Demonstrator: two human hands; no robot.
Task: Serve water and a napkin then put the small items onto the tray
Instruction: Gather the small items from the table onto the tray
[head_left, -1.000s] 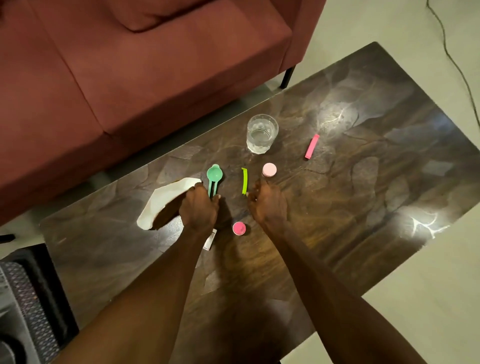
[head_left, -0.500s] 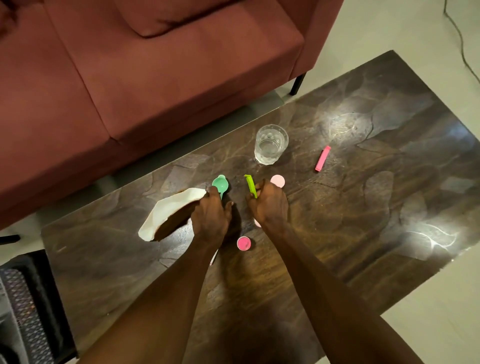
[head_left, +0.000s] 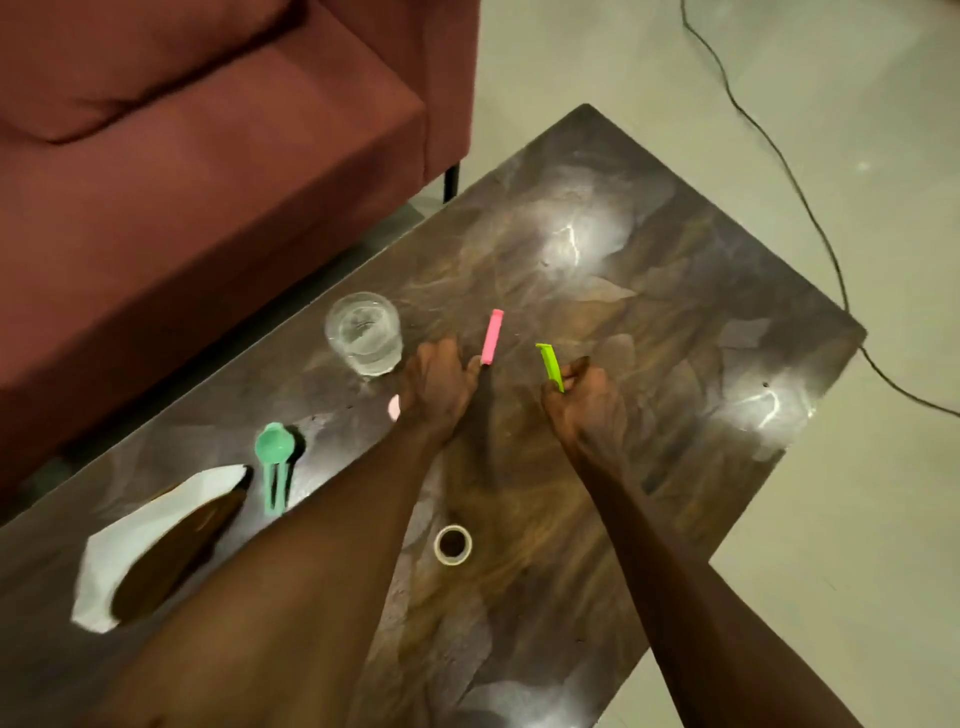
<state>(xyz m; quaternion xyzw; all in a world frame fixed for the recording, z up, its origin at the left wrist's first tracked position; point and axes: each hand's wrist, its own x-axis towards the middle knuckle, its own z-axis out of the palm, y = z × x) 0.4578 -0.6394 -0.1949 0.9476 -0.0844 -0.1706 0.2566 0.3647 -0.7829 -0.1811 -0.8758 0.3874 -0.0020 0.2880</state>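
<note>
Head: pink clip (head_left: 492, 336) at left hand (head_left: 436, 387) fingertips.

Bare tabletop (head_left: 649, 291) lying open ahead & right of right hand (head_left: 582, 410); water glass (head_left: 363, 332) standing just left of left hand (head_left: 436, 389), blocking that side.

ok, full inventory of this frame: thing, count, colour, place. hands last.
Marbled tabletop: 1, dark brown, fills centre.
Clear glass of water: 1, transparent, far side near sofa.
Pink plastic stick: 1, pink, on table at left fingertips.
Lime green plastic clip: 1, lime, held in right hand.
Green plastic spoon: 1, green, beside napkin.
White napkin: 1, white, left end of table.
Small open ring: 1, pale rim, between forearms.
Pale pink round item: 1, mostly hidden by left hand.
Sofa: 1, maroon, behind table.
Cable: 1, dark, on floor.
Left hand: touches pink stick.
Right hand: pinches clip.
</note>
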